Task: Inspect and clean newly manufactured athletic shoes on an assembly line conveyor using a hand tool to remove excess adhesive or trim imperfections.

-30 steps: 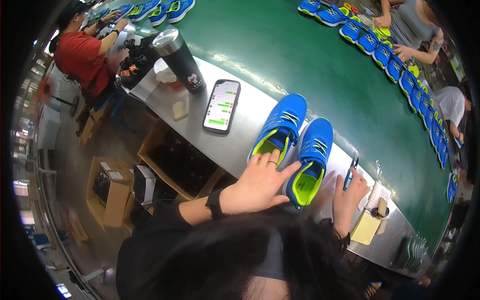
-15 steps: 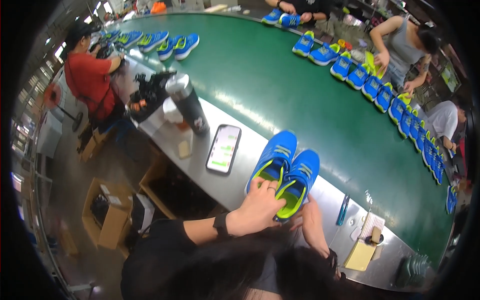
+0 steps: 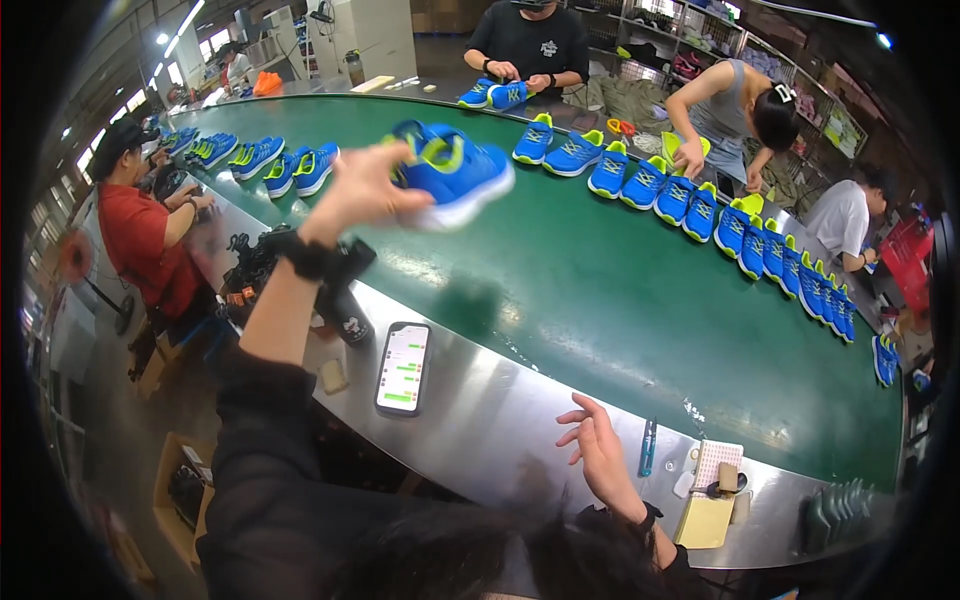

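My left hand [image 3: 365, 190] is stretched far out to the front left, its fingers closed on a pair of blue sneakers [image 3: 462, 180] with lime-green lining and white soles. The pair hangs in the air above the green belt [image 3: 560, 290] and is slightly blurred. Close to me, my right hand [image 3: 600, 455] hovers over the metal ledge [image 3: 500, 420] with its fingers spread and nothing in them. A teal slim tool [image 3: 648, 448] lies just right of that hand. The left forearm passes above a dark tumbler [image 3: 345, 312], hiding part of it.
A phone [image 3: 403, 368] with a lit screen lies on the ledge. Further right are a yellow notepad [image 3: 703, 523] and a sheet of small stickers [image 3: 718, 462]. Blue sneakers [image 3: 640, 183] line the belt's far edge, where people work. A person in red [image 3: 145, 220] sits at left.
The pair of sneakers has been lifted off the ledge and carried forward and left by my left hand. My right hand has come away from the sneakers and opened. The view has tilted up.
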A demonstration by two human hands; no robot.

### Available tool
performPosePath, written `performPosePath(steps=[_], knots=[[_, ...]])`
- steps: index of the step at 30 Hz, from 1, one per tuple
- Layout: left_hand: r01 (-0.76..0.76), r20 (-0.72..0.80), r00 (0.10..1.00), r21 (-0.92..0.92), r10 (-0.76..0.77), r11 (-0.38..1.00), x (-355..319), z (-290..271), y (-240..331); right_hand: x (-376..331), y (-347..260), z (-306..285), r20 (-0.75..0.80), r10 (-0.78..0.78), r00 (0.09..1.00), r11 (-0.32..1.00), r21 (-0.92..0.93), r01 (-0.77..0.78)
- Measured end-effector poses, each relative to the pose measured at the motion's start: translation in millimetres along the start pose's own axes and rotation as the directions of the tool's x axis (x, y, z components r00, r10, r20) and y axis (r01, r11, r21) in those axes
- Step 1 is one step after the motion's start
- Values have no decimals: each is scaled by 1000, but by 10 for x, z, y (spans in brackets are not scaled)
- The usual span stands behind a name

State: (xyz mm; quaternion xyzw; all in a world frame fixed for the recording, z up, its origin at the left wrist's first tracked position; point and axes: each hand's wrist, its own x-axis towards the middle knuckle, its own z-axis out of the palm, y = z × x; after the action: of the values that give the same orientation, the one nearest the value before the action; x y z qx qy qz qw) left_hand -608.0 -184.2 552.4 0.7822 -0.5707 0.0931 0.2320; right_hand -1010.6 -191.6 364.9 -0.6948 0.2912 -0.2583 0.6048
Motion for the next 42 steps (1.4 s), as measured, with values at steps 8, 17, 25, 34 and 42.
performPosePath(steps=[8, 17, 25, 34, 42], knots=[[-59, -209, 976, -538, -65, 841, -98, 1131, 236, 116, 54, -180, 73, 107, 992, 993, -60, -103], [587, 634, 773, -694, 33, -417, -1142, 3038, 1632, 1666, -54, -926, 127, 262, 957, 961, 61, -271], [216, 210, 976, -947, -49, 240, -995, 3226, 1800, 4012, 711, -1613, -305, 303, 903, 897, 411, -162], [158, 196, 976, -936, 92, 316, -974, 3126, 1866, 5551, 982, -1527, -721, 315, 617, 855, 498, 145], [144, 153, 988, -893, -14, 426, -992, 3135, 1942, 4023, 857, -1540, -419, 245, 874, 948, 292, -125]])
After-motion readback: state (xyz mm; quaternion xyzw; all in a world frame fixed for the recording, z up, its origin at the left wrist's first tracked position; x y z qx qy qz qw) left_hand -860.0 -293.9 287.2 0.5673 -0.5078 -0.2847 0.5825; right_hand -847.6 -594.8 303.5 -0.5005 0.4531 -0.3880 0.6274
